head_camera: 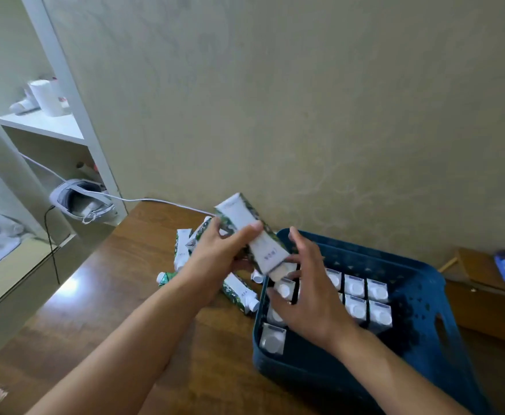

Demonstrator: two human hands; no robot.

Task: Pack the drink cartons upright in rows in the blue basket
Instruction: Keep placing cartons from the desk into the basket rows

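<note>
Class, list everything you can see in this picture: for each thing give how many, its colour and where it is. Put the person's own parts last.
Basket: one, dark blue, on the floor by the wall, at right.
Upright cartons: about eight visible, white tops with round caps, in rows inside the basket; some are hidden by the right hand.
Held carton: one, white and green, tilted above the basket's left edge.
Loose cartons: several, white and green, lying on the floor left of the basket; exact count unclear.
Floor: brown wood.
Wall: beige.
Shelf unit: one, white, at left, with blurred white items on it.
Cable: one, white, along the floor by the wall.
Left hand: grips the held carton.
Right hand: fingers spread, over the packed cartons.
</note>
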